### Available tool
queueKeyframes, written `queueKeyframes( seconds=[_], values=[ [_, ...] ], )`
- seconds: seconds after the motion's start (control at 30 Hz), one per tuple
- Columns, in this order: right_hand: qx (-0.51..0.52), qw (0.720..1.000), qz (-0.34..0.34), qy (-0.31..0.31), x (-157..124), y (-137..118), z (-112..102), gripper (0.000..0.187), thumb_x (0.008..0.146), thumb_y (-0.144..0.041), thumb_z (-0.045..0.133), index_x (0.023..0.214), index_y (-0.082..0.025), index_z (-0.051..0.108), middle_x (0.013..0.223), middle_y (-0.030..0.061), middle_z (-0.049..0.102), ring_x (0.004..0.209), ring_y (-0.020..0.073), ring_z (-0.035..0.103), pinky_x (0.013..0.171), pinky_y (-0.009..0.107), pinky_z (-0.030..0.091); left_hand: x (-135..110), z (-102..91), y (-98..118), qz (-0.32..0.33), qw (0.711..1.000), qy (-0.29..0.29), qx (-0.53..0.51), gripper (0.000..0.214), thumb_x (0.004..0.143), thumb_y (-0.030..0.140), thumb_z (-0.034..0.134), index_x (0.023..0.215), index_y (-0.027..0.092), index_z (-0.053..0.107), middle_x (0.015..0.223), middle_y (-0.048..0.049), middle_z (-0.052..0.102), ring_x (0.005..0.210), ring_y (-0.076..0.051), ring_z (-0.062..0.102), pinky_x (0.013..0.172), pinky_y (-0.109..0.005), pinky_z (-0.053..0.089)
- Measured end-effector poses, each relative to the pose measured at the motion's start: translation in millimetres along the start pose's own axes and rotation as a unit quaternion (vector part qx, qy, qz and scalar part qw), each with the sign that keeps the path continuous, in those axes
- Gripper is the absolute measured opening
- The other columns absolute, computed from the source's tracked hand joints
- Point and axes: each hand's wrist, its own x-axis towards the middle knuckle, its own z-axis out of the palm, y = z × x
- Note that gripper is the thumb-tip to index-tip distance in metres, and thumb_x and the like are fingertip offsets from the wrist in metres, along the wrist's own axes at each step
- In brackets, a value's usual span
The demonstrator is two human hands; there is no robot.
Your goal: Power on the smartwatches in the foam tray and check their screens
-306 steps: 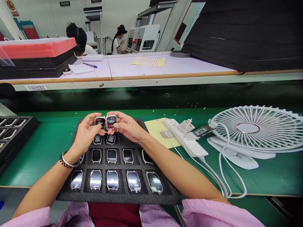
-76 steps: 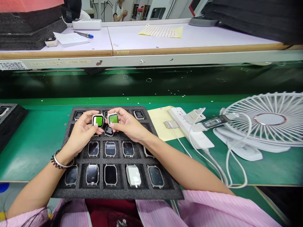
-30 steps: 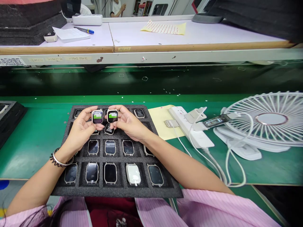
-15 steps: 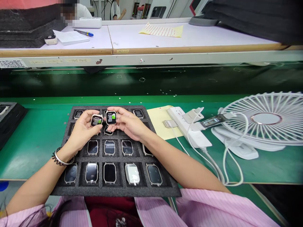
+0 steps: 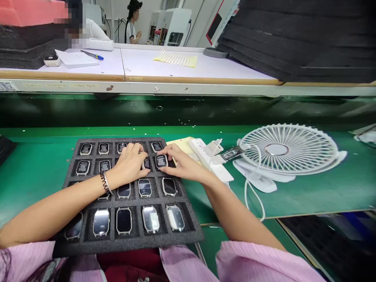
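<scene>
A black foam tray [image 5: 129, 244] lies in front of me, with smartwatch bodies in several of its pockets. Both hands are down on its second row. My left hand [image 5: 129, 164] is curled over the tray, fingertips closed on a dark-faced watch [image 5: 147, 163] at a pocket. Just to its right, my right hand [image 5: 179, 163] pinches another watch [image 5: 161, 161] by its edges at the neighbouring pocket. The back-row watches [image 5: 103, 148] show lit text screens; the front-row ones [image 5: 124, 220] are dark or reflective.
Right of the tray lie a yellow sheet [image 5: 182, 143], a white power strip [image 5: 207, 158] with plugs and cables, and a white fan [image 5: 288, 150] lying flat. Behind the green belt runs a raised white bench [image 5: 176, 72] with papers, a pen and stacked black foam [image 5: 293, 39]. People work further back.
Both hands have come down from holding two lit watches up side by side to the tray's second row. The view has shifted to the right.
</scene>
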Motion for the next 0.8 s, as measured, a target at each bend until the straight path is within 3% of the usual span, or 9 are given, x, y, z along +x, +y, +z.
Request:
queueKeyframes(
  seconds=[0.13,0.23,0.3,0.37,0.43,0.53,0.63,0.8],
  values=[
    [-0.043,0.999,0.006,0.007,-10,-6,-3,0.051,0.085,-0.039,0.066,0.131,-0.022,0.056,0.118,0.0105,0.051,0.103,0.0249,0.058,0.092,0.042,0.051,-18,-20.8,0,0.028,0.997,0.015,0.069,0.057,0.086,0.051,0.069,0.128,0.013,0.060,0.126,-0.0173,0.052,0.112,-0.034,0.046,0.096,-0.052,0.043],
    [-0.078,0.997,0.010,0.003,-27,-22,-8,0.032,0.091,-0.041,0.060,0.116,-0.020,0.061,0.105,0.0089,0.060,0.092,0.0241,0.061,0.083,0.039,0.052,-63,-46.2,5,0.081,0.996,0.004,0.047,0.053,0.089,0.050,0.065,0.130,0.017,0.058,0.128,-0.0156,0.052,0.113,-0.031,0.048,0.096,-0.047,0.043],
    [-0.115,0.992,0.027,-0.033,-40,-31,-8,0.020,0.095,-0.037,0.056,0.102,-0.020,0.061,0.095,0.0077,0.064,0.084,0.0240,0.063,0.076,0.037,0.051,-102,-56.0,15,0.114,0.991,-0.059,0.025,0.060,0.084,0.053,0.070,0.133,0.021,0.055,0.132,-0.0140,0.052,0.117,-0.032,0.047,0.097,-0.045,0.042],
    [-0.150,0.986,0.052,-0.060,-49,-35,-5,0.013,0.096,-0.030,0.052,0.098,-0.020,0.060,0.094,0.0082,0.066,0.081,0.0245,0.064,0.072,0.037,0.050,-136,-57.2,28,0.127,0.985,-0.106,0.051,0.062,0.083,0.051,0.071,0.137,0.026,0.051,0.135,-0.0097,0.054,0.120,-0.031,0.047,0.100,-0.045,0.037],
    [-0.160,0.983,0.064,-0.070,-52,-34,-1,0.012,0.095,-0.022,0.048,0.100,-0.019,0.058,0.099,0.0096,0.066,0.085,0.0251,0.065,0.075,0.037,0.050,-158,-52.4,37,0.136,0.979,-0.115,0.098,0.055,0.089,0.039,0.066,0.141,0.030,0.048,0.136,-0.0046,0.056,0.121,-0.027,0.047,0.102,-0.041,0.031],
    [-0.156,0.983,0.056,-0.074,-44,-26,1,0.015,0.094,-0.018,0.045,0.105,-0.018,0.055,0.103,0.0110,0.066,0.092,0.0250,0.065,0.080,0.036,0.050,-164,-42.1,37,0.144,0.976,-0.085,0.139,0.049,0.094,0.034,0.061,0.141,0.031,0.048,0.135,-0.0020,0.058,0.119,-0.024,0.047,0.100,-0.038,0.027],
    [-0.181,0.980,0.052,-0.060,-28,-18,-5,0.014,0.095,-0.018,0.042,0.103,-0.018,0.054,0.098,0.0105,0.067,0.090,0.0247,0.065,0.078,0.035,0.050,-152,-34.0,26,0.139,0.976,-0.032,0.166,0.049,0.094,0.037,0.062,0.141,0.031,0.048,0.133,-0.0040,0.059,0.118,-0.024,0.048,0.099,-0.038,0.026],
    [-0.273,0.958,0.074,-0.041,-2,-30,-14,0.017,0.097,-0.015,0.043,0.110,-0.016,0.053,0.100,0.0123,0.069,0.086,0.0251,0.067,0.073,0.033,0.048,-133,-35.7,-4,0.104,0.980,0.009,0.169,0.068,0.083,0.051,0.073,0.141,0.024,0.048,0.134,-0.0120,0.057,0.118,-0.030,0.050,0.096,-0.041,0.031]
  ],
)
